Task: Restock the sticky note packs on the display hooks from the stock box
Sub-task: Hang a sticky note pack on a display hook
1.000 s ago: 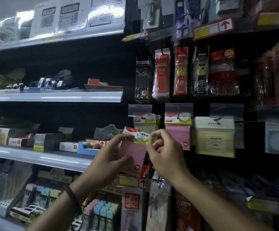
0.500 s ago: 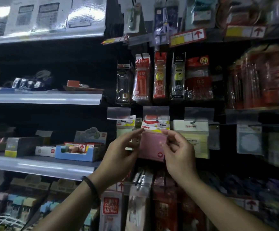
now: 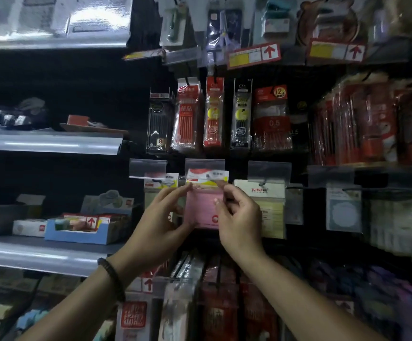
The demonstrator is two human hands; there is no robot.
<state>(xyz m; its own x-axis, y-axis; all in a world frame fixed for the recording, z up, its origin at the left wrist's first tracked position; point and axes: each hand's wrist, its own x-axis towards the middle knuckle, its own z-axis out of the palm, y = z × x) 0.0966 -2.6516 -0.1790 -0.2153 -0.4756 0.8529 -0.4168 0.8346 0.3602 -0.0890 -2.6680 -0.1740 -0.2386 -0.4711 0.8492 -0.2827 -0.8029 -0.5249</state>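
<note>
The pink sticky note pack (image 3: 203, 209) hangs dead centre of the display wall, its red and white header tucked up under a clear tag flap (image 3: 205, 165). Both hands are on it. The left hand (image 3: 160, 223) grasps its nine o'clock edge, long fingers reaching up to the header and thumb low against the side. The right hand (image 3: 240, 219) pinches the three o'clock edge between forefinger and thumb. A dark beaded bracelet (image 3: 112, 276) circles the left wrist.

The pack is crowded on both sides. At nine o'clock, just beside it and partly behind the left hand, hangs a pale pack (image 3: 161, 182). At three o'clock is a yellow pack (image 3: 272, 217) with a white header, its near edge covered by the right hand. That makes three note packs side by side, each under its own clear flap. Further toward three o'clock hangs one white pack (image 3: 343, 210) with a round pad inside.

At twelve o'clock runs a row of five refill packs (image 3: 214, 112): two black, three red.

Out at nine o'clock, on a grey shelf (image 3: 40, 254), stands a blue carton tray (image 3: 77, 233) holding small packs and a red arrow tag; the blur keeps me from counting them. One small white box (image 3: 29, 227) sits touching its far side.

At six o'clock more hanging packets (image 3: 218, 303) crowd below the forearms, too dim to count.
</note>
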